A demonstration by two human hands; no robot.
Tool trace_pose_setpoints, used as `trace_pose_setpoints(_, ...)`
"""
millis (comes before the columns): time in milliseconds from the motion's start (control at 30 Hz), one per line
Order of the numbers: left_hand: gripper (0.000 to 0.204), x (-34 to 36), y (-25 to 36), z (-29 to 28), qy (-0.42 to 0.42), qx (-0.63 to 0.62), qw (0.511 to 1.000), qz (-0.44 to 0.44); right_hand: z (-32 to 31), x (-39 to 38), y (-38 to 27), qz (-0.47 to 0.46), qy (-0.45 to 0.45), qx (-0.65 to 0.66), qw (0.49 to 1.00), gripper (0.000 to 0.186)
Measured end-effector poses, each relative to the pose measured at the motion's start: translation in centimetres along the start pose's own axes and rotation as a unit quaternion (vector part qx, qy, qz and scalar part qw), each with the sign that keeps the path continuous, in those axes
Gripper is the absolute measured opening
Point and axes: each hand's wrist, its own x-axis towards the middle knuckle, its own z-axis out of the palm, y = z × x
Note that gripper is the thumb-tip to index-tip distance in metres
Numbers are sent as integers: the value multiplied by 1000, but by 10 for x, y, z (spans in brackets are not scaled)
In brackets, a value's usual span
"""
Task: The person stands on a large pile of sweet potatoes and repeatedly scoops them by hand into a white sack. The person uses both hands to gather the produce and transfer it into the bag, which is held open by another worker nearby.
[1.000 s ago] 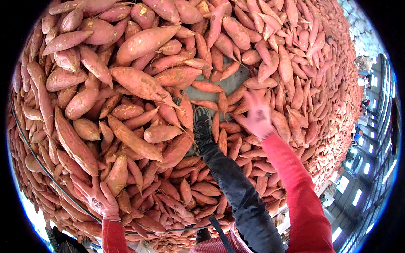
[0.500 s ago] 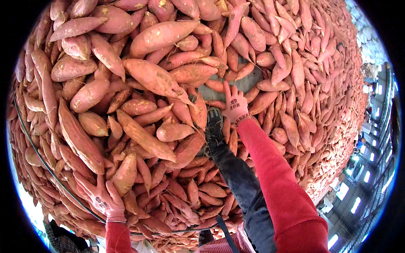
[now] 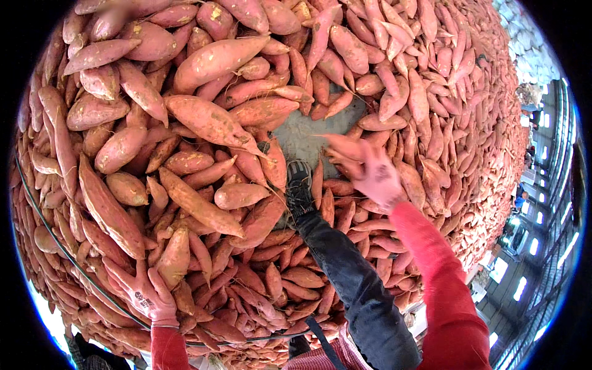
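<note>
My left hand [image 3: 143, 290], in a pink glove with dark markings, rests on the pile at lower left, fingers spread beside a pale-skinned sweet potato [image 3: 172, 259]. My right hand [image 3: 375, 172], gloved alike and slightly blurred, is closed on small sweet potatoes [image 3: 340, 147] over the pile. Left of it is a grey bare patch of surface [image 3: 299, 135] ringed by sweet potatoes [image 3: 206, 120]. My dark shoe [image 3: 299, 188] stands at the lower edge of that patch, my dark trouser leg [image 3: 345, 290] stretching back between my red sleeves [image 3: 441, 271].
The pink-red heap fills most of the view. A thin dark hose [image 3: 68, 253] crosses its left side. Stacked white sacks [image 3: 530, 55] and a shed with windows lie at the right rim, with small distant people [image 3: 521, 200]. A dark checked garment [image 3: 92, 357] shows at lower left.
My right hand reached onto the grey patch and has drawn back rightward with small sweet potatoes, leaving more grey showing. My left hand stays put. The view shifted slightly.
</note>
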Motion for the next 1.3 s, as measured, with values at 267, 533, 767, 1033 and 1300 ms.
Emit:
trace_pose_setpoints(267,53,6,5,-6,23,-18,1000,8,-54,-90,183,240,175,-256,920,104)
trace_pose_setpoints(533,52,10,11,-17,10,-14,1000,-9,25,-32,-26,-115,74,176,975,101)
trace_pose_setpoints(767,51,7,8,-13,3,-32,999,-21,84,-7,-147,-211,47,232,948,109)
trace_pose_setpoints(1033,52,6,8,-14,-10,-60,997,-45,104,0,-175,-135,121,288,940,104)
trace_pose_setpoints(1300,54,7,7,-15,-31,-94,993,-64,116,17,-172,-138,218,237,937,94)
